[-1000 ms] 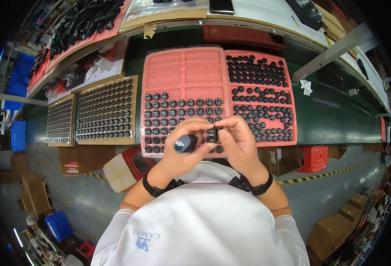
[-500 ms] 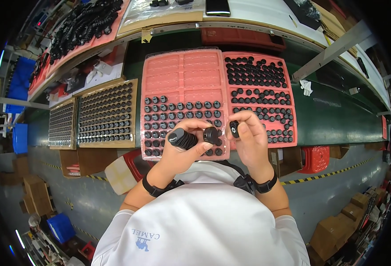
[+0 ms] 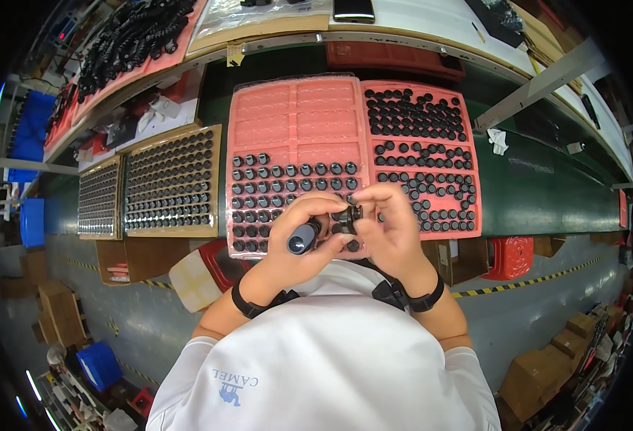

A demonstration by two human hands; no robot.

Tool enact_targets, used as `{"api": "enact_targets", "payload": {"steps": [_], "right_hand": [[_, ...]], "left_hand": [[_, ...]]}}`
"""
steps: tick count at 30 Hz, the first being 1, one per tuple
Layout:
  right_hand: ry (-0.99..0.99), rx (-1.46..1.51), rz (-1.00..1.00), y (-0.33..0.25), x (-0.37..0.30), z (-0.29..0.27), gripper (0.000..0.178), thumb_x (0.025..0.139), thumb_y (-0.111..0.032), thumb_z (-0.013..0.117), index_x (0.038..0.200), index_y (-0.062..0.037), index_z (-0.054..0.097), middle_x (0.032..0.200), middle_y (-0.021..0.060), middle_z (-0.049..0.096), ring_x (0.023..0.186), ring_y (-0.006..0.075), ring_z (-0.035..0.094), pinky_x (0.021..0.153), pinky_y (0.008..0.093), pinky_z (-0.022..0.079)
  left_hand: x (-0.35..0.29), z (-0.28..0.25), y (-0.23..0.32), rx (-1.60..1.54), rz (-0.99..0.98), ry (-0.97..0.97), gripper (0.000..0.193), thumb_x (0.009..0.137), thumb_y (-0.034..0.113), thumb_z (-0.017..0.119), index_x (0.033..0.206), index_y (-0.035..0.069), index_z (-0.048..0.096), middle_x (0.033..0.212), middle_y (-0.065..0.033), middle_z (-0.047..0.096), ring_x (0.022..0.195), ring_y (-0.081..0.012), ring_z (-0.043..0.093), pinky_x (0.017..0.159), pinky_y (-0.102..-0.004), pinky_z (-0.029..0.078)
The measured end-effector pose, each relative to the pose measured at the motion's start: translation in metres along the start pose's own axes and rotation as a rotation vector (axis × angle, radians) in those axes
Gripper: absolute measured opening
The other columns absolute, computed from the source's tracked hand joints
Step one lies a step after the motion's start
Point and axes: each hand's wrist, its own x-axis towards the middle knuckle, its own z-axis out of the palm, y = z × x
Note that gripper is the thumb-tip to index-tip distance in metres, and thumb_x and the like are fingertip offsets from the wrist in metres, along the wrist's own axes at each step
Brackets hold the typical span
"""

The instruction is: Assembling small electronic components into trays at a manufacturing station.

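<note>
Hands (image 3: 295, 251) on black part (image 3: 346, 221), pale-marked cylinder (image 3: 301, 240), lettered white shirt (image 3: 345, 345)

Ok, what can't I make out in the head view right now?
All in the head view:
Dark cylinder: middle wrapped by the left hand.
Black piece: right end covered by the right hand; whether one part or two, too small to tell.
Left pink tray: some near slots hidden behind both hands.
Phone: far end cut off by the upper edge.

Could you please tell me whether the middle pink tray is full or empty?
Partly filled: on the middle pink tray, black pieces stand in rows on the near side, while the far sections show bare pink.
</note>
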Motion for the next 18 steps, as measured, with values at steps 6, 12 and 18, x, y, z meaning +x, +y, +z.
{"api": "enact_targets", "payload": {"steps": [6,12,18], "right_hand": [[0.0,0.055,-0.022,0.0024,0.0024,0.0007,0.014,0.094,-0.009,0.045,0.104,-0.0012,0.049,0.096,0.003,0.049,0.084,0.0054,0.046,0.074,0.0192,0.039],[-0.071,-0.139,-0.055,0.0023,0.0031,0.0001,0.015,0.094,-0.011,0.046,0.106,-0.0027,0.048,0.092,0.0012,0.052,0.077,0.0041,0.05,0.064,0.0195,0.042],[-0.025,0.138,0.074,0.0049,0.0006,-0.0035,0.016,0.095,-0.012,0.044,0.108,-0.0022,0.047,0.089,0.0008,0.052,0.076,0.0041,0.048,0.064,0.0199,0.041]], "left_hand": [[-0.0006,-0.0028,-0.0012,-0.06,-0.017,-0.02,0.041,0.068,-0.009,0.069,0.106,0.0,0.056,0.107,-0.0124,0.056,0.061,-0.0069,0.045,0.055,-0.0202,0.039],[-0.0018,-0.0034,-0.0023,-0.037,0.003,-0.019,0.041,0.069,-0.008,0.069,0.107,0.0,0.056,0.108,-0.0125,0.056,0.061,-0.0062,0.044,0.055,-0.0201,0.039],[-0.0008,-0.0037,-0.0036,-0.054,-0.013,-0.025,0.04,0.07,-0.009,0.068,0.107,0.0,0.056,0.108,-0.0122,0.056,0.061,-0.0058,0.045,0.056,-0.0201,0.039]]}}
